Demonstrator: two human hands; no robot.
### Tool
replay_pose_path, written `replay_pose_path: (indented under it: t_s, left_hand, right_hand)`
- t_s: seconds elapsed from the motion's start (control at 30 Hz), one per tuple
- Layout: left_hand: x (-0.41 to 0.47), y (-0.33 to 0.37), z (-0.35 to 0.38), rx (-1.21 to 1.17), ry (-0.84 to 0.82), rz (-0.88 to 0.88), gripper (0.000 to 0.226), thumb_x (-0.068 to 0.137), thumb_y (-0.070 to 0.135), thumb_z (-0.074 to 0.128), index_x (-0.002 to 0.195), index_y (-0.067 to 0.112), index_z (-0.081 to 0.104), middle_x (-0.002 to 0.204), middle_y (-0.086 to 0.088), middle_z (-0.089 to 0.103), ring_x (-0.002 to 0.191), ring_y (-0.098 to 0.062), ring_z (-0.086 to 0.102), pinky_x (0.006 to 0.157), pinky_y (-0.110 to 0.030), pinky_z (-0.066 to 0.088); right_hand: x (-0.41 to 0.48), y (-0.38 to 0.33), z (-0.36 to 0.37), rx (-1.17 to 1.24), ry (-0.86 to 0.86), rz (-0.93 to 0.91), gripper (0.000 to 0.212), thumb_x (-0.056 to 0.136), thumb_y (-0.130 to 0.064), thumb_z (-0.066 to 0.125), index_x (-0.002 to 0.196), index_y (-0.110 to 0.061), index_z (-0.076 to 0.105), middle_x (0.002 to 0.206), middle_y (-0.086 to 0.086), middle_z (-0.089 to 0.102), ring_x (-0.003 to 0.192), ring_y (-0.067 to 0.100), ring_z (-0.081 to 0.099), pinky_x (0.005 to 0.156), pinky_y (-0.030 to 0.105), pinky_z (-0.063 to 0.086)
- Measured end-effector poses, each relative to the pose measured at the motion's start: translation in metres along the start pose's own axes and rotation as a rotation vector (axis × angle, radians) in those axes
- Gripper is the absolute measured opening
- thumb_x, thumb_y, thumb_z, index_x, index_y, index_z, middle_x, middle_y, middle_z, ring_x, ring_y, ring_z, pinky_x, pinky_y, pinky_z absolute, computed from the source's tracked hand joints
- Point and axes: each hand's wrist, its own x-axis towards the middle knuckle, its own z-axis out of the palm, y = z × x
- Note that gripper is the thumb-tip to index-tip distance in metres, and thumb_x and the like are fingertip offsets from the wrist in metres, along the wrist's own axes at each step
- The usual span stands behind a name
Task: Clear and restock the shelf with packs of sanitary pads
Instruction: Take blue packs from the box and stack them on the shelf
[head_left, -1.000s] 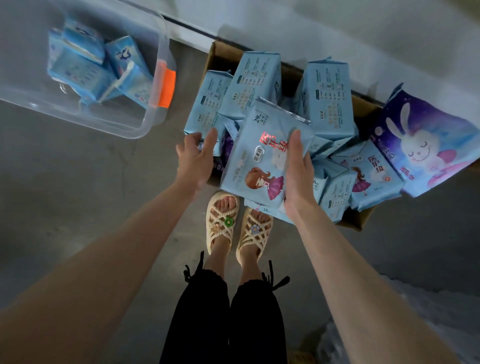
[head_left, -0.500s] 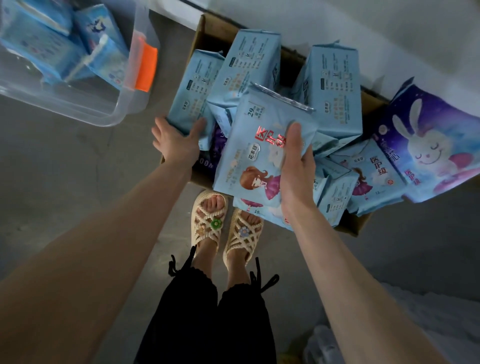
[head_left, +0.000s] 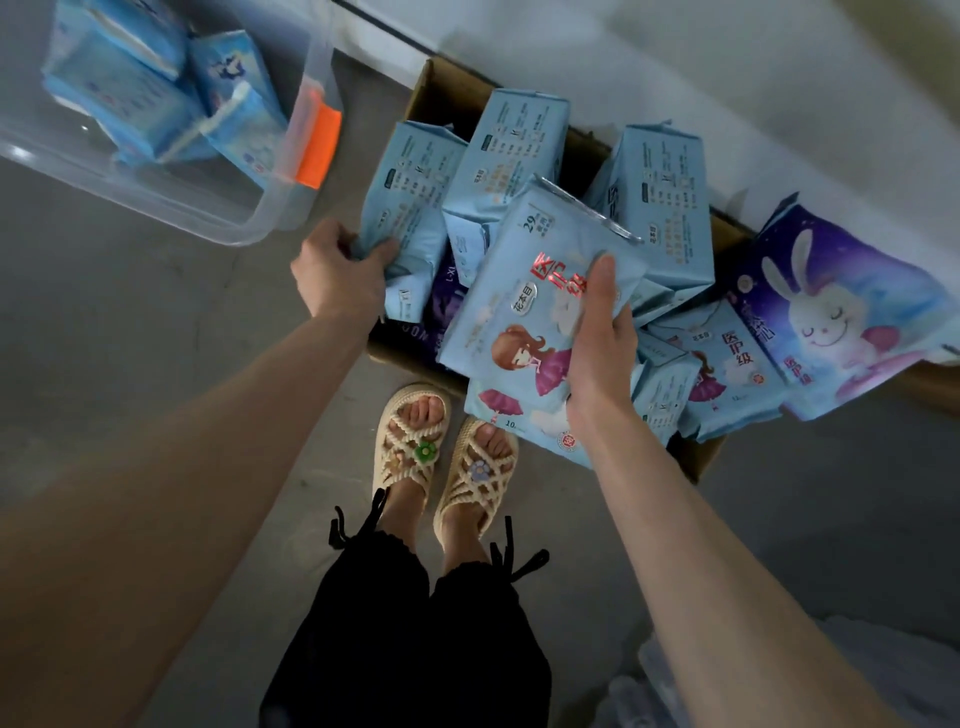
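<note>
The girl-print pack (head_left: 519, 296) is gripped in my right hand (head_left: 600, 348), thumb across its face, above the near side of the box (head_left: 439, 96), which is crammed with more packs. My left hand (head_left: 337, 275) pinches the lower edge of another pack (head_left: 410, 202) standing at the box's left end. A clear bin (head_left: 291, 200) sits beside the box.

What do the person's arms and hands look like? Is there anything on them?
The left arm and right arm are bare, no sleeves showing. The left hand and right hand wear no gloves; I see no watch, bracelet or ring.
</note>
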Motion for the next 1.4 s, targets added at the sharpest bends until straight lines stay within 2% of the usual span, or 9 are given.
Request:
replay_pose_path:
  t_s: [0.1, 0.33, 0.5, 0.6, 0.67, 0.8, 1.1, 1.27, 1.4]
  left_hand:
    - [-0.018, 0.0, -0.021, -0.047, -0.015, -0.001, 0.039, 0.076, 0.027, 0.08, 0.063, 0.021, 0.043, 0.072, 0.003, 0.054, 0.074, -0.019, 0.053, 0.067, -0.032, 0.049]
    - [-0.07, 0.036, -0.096, -0.16, -0.032, -0.023, 0.039, 0.078, 0.024, 0.08, 0.062, 0.021, 0.044, 0.066, 0.008, 0.05, 0.056, -0.005, 0.045, 0.045, -0.011, 0.039]
    - [-0.104, 0.078, -0.151, -0.245, -0.066, -0.004, 0.038, 0.074, 0.026, 0.082, 0.061, 0.022, 0.046, 0.067, 0.004, 0.054, 0.07, -0.019, 0.055, 0.07, -0.038, 0.057]
    - [-0.133, 0.114, -0.185, -0.327, -0.153, 0.02, 0.038, 0.067, 0.03, 0.084, 0.061, 0.024, 0.047, 0.074, -0.003, 0.06, 0.078, -0.027, 0.063, 0.077, -0.056, 0.057]
    - [-0.153, 0.138, -0.203, -0.399, -0.196, 0.034, 0.038, 0.074, 0.024, 0.083, 0.067, 0.018, 0.046, 0.082, -0.01, 0.062, 0.08, -0.028, 0.067, 0.068, -0.046, 0.06]
    - [-0.196, 0.19, -0.241, -0.448, -0.246, 0.098, 0.031, 0.086, 0.013, 0.072, 0.075, 0.009, 0.044, 0.07, -0.003, 0.055, 0.042, 0.002, 0.056, 0.041, -0.011, 0.043]
    - [-0.287, 0.293, -0.346, -0.601, -0.332, 0.246, 0.036, 0.084, 0.016, 0.074, 0.066, 0.014, 0.044, 0.072, -0.005, 0.052, 0.057, -0.009, 0.059, 0.044, -0.018, 0.049]
    - [-0.333, 0.34, -0.399, -0.755, -0.348, 0.372, 0.037, 0.086, 0.015, 0.071, 0.067, 0.02, 0.04, 0.057, 0.009, 0.057, 0.051, -0.001, 0.059, 0.049, -0.019, 0.052]
    - [-0.365, 0.37, -0.447, -0.828, -0.34, 0.488, 0.038, 0.085, 0.019, 0.072, 0.065, 0.02, 0.04, 0.063, 0.005, 0.06, 0.058, -0.008, 0.061, 0.053, -0.023, 0.052]
  right_hand:
    - [-0.007, -0.001, -0.006, -0.02, -0.013, -0.006, 0.054, 0.095, -0.048, 0.055, 0.141, -0.02, 0.048, 0.12, 0.002, 0.069, 0.101, 0.013, 0.07, 0.088, 0.032, 0.058]
    - [-0.056, -0.028, -0.006, -0.097, -0.068, -0.021, 0.059, 0.093, -0.05, 0.057, 0.145, -0.025, 0.043, 0.123, 0.001, 0.068, 0.104, 0.014, 0.069, 0.089, 0.033, 0.057]
    - [-0.098, -0.076, -0.01, -0.17, -0.082, -0.073, 0.073, 0.08, -0.068, 0.06, 0.141, -0.031, 0.046, 0.121, -0.001, 0.069, 0.104, 0.016, 0.069, 0.093, 0.043, 0.056]
    - [-0.126, -0.116, -0.018, -0.176, -0.073, -0.1, 0.065, 0.085, -0.065, 0.057, 0.138, -0.029, 0.048, 0.114, -0.004, 0.07, 0.097, 0.013, 0.07, 0.085, 0.031, 0.059]
    - [-0.144, -0.14, -0.026, -0.169, -0.062, -0.14, 0.049, 0.093, -0.056, 0.053, 0.133, -0.028, 0.049, 0.104, -0.011, 0.068, 0.087, 0.005, 0.069, 0.068, 0.015, 0.056]
    - [-0.186, -0.195, -0.043, -0.145, -0.051, -0.214, 0.051, 0.094, -0.055, 0.053, 0.134, -0.023, 0.053, 0.112, -0.007, 0.068, 0.092, 0.004, 0.068, 0.067, 0.016, 0.053]
    - [-0.303, -0.327, -0.086, 0.019, -0.129, -0.389, 0.024, 0.093, -0.044, 0.061, 0.105, -0.023, 0.062, 0.09, -0.007, 0.074, 0.076, 0.008, 0.072, 0.067, 0.024, 0.057]
    - [-0.364, -0.387, -0.093, 0.02, -0.166, -0.535, 0.044, 0.089, -0.055, 0.061, 0.118, -0.021, 0.062, 0.098, -0.003, 0.075, 0.082, 0.013, 0.074, 0.078, 0.032, 0.059]
    - [-0.409, -0.43, -0.096, 0.058, -0.194, -0.631, 0.04, 0.092, -0.053, 0.059, 0.111, -0.017, 0.065, 0.085, -0.004, 0.076, 0.073, 0.01, 0.073, 0.066, 0.027, 0.058]
